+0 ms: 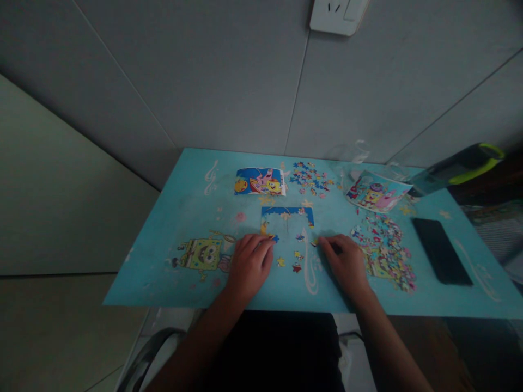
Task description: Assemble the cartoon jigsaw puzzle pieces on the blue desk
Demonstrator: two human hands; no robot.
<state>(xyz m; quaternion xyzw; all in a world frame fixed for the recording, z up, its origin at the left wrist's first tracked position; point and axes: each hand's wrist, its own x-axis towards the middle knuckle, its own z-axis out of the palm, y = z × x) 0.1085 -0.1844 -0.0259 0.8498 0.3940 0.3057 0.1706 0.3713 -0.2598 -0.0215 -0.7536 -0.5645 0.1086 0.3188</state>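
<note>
Your left hand (250,262) was lying palm down on the blue tabletop (171,218) near the front edge, fingers curled loosely, fingertips touching the lower left corner of the half-built puzzle frame (287,218) in the middle. Couldn't tell if it was actually pinching a piece there. Your right hand (345,260) sat flat too, also near the front edge, its fingertips right at a small loose piece (314,243), not clearly gripping it. A few stray pieces (295,262) lay between your hands. The big pile of pieces (386,250) was just beside your right hand, toward the right edge, with a dark phone (441,250) further right. Along the back edge you had a reference picture (260,182), a smaller scatter of pieces (309,177), and a clear bag with a cartoon card (376,193).
</note>
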